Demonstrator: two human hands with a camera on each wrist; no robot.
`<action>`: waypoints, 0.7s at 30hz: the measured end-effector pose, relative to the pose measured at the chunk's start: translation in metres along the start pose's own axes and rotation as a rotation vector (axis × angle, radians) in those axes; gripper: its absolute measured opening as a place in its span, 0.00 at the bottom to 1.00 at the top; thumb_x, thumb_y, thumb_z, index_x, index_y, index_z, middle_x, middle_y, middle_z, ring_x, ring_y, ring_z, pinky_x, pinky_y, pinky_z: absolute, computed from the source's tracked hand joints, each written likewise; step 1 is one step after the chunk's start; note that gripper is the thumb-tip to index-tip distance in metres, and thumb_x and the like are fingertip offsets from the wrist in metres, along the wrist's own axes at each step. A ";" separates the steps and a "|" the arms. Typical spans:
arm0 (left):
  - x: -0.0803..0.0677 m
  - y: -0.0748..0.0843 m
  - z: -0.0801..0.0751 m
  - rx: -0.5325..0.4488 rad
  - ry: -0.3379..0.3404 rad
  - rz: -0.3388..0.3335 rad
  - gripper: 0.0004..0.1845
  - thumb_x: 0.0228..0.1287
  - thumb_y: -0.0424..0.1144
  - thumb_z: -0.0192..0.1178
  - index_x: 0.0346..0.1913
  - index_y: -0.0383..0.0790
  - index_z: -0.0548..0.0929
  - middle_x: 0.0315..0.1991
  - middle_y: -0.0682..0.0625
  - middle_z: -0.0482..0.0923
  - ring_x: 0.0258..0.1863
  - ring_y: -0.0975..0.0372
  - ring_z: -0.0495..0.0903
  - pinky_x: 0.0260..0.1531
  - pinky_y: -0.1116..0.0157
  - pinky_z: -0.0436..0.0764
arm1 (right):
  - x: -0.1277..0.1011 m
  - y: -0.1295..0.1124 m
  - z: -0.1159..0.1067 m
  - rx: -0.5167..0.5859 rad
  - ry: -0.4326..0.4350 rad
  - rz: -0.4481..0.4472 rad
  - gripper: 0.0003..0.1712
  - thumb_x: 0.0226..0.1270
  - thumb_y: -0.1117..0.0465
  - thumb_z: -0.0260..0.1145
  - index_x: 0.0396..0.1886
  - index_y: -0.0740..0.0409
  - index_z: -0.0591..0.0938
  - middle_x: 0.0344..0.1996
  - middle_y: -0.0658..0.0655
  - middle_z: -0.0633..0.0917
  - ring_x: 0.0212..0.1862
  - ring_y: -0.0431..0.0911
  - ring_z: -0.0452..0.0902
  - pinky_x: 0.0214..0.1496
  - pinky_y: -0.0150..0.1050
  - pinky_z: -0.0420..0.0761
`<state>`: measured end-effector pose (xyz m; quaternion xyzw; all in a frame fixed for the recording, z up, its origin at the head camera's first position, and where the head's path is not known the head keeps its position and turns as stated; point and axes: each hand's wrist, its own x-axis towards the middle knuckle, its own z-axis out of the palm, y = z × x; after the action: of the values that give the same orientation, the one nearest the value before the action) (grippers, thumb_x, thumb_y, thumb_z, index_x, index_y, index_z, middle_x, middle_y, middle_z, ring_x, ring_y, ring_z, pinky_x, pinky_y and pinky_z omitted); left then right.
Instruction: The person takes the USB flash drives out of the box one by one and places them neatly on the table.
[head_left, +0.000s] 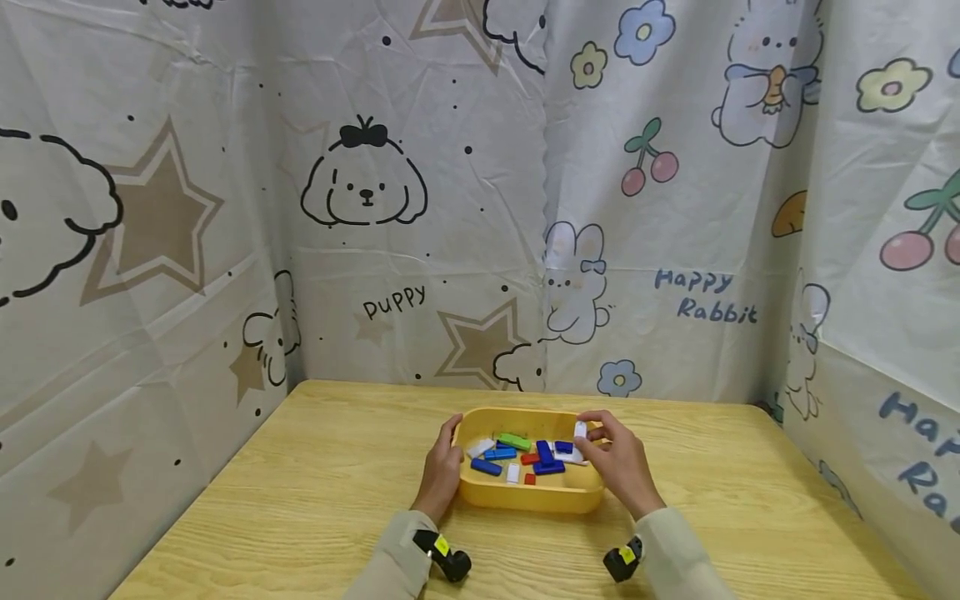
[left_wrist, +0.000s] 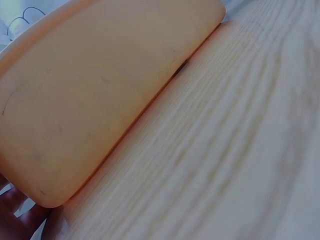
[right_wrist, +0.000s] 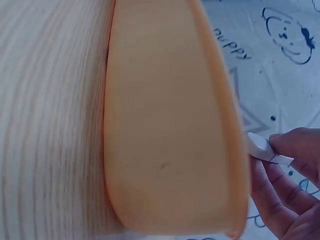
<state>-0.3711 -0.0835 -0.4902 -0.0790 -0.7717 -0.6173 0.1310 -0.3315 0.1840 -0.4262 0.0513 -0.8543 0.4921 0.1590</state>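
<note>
My left hand point(head_left: 438, 475) holds the left end of a yellow plastic bin point(head_left: 525, 498), its fingers along the outer wall near the rim. In the left wrist view, parts of the fingers point(left_wrist: 17, 212) show at the bin's lower corner. Over the bin's right rim, my right hand point(head_left: 622, 462) pinches a small white plastic piece point(right_wrist: 261, 148) between thumb and fingers. The piece has a rounded side and a flat end. Inside the bin lie several small oblong pieces, among them a green piece point(head_left: 514, 442), a dark blue piece point(head_left: 486, 467) and a red piece point(head_left: 530, 479).
The bin stands on a light wooden table point(head_left: 360, 442). A patterned curtain point(head_left: 450, 250) hangs behind the table and along both sides. A small black camera is strapped to each wrist, over pale sleeves point(head_left: 678, 542).
</note>
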 end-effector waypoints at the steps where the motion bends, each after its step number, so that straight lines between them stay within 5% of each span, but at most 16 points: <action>1: 0.000 0.000 0.000 -0.002 0.000 -0.003 0.31 0.63 0.30 0.41 0.72 0.42 0.61 0.72 0.43 0.59 0.71 0.51 0.57 0.68 0.47 0.56 | -0.002 -0.001 -0.001 0.003 -0.003 -0.003 0.18 0.62 0.62 0.68 0.53 0.52 0.79 0.34 0.56 0.81 0.31 0.52 0.81 0.33 0.35 0.82; 21: 0.001 0.000 0.001 0.015 -0.012 -0.016 0.31 0.63 0.30 0.41 0.72 0.43 0.60 0.73 0.44 0.57 0.72 0.52 0.56 0.69 0.48 0.55 | -0.041 -0.045 -0.006 0.044 -0.164 -0.062 0.17 0.58 0.67 0.70 0.47 0.54 0.80 0.29 0.52 0.82 0.28 0.50 0.81 0.29 0.34 0.80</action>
<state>-0.3720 -0.0826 -0.4898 -0.0757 -0.7776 -0.6121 0.1220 -0.2810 0.1634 -0.3998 0.1214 -0.8515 0.4998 0.1024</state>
